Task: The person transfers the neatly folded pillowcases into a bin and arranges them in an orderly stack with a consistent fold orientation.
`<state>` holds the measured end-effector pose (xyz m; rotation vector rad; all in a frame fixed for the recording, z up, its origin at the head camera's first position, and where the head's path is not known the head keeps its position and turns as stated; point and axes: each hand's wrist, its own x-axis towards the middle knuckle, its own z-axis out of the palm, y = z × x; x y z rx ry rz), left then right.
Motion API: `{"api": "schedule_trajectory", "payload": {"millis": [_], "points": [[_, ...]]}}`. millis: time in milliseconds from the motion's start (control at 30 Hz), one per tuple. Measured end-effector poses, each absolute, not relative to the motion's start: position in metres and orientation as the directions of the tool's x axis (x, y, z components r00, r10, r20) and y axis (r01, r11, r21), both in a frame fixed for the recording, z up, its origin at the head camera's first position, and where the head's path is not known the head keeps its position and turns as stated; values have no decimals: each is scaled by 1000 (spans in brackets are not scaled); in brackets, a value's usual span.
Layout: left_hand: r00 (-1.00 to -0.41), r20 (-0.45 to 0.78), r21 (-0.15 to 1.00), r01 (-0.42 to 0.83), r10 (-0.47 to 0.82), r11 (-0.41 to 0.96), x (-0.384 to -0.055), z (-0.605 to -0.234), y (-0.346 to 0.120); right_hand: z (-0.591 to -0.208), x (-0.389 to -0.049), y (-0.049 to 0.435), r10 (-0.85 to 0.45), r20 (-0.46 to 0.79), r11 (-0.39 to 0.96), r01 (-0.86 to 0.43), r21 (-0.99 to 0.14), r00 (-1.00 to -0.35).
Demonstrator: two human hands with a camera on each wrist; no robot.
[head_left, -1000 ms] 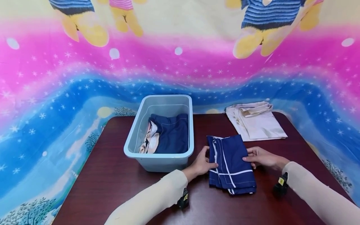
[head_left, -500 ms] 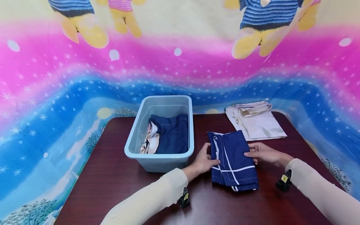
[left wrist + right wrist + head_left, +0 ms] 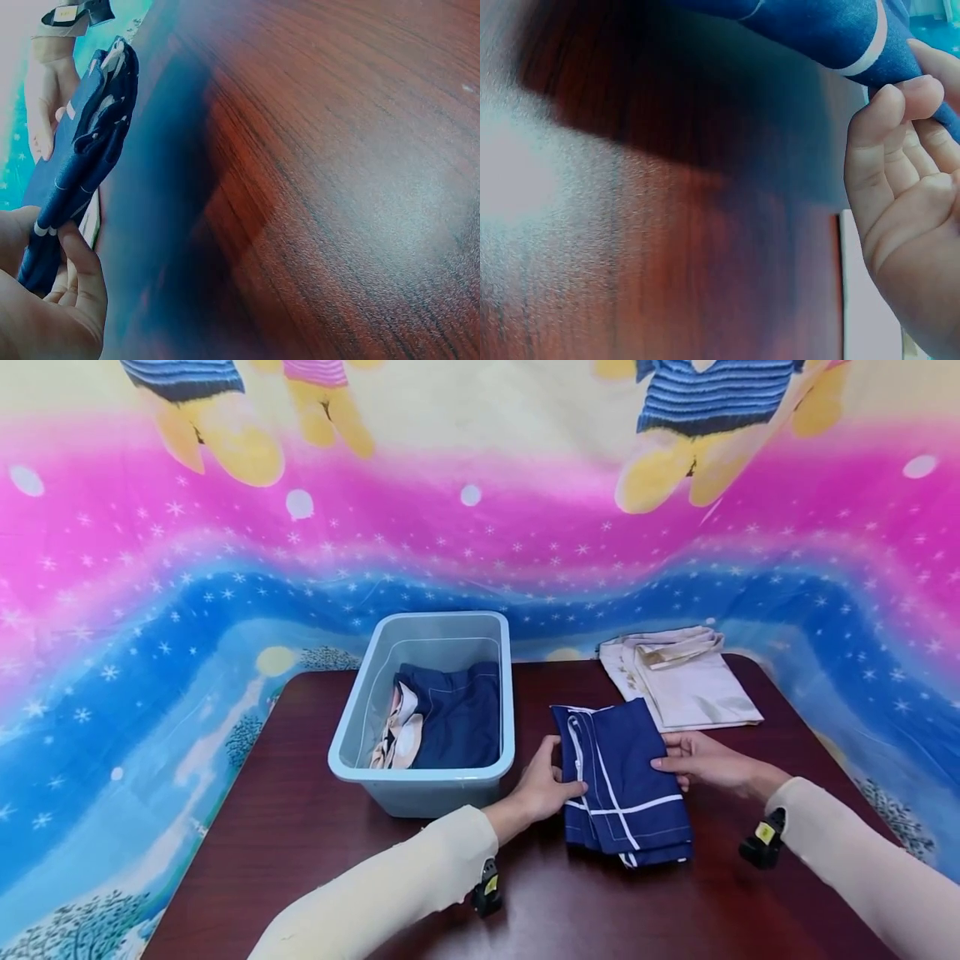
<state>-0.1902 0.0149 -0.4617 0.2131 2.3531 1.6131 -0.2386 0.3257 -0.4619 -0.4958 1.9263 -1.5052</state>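
Left hand (image 3: 542,783) and right hand (image 3: 708,766) each pinch one side of the folded navy cloth (image 3: 628,777), thumbs in front, other fingertips mostly hidden behind. Cloth is raised over the tabletop (image 3: 285,827), between bin (image 3: 420,774) and right edge. Bin clothes (image 3: 461,714): lower layers hidden. White cloth (image 3: 701,689) at far right corner. Tabletop's near edge cut off.

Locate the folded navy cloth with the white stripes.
In the head view, the folded navy cloth is right of the gray-blue bin, held between the left hand and right hand, nearer the camera than the pale cloth.
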Motion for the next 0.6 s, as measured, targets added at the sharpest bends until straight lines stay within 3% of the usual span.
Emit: {"api": "schedule_trajectory", "payload": {"millis": [467, 600], "points": [[-944, -157, 955, -71, 290, 288, -188, -435, 13, -426, -236, 318, -611, -280, 316, 96, -944, -741], [-948, -160, 941, -62, 275, 334, -184, -425, 13, -416, -235, 315, -612, -277, 311, 97, -945, -740]]}}
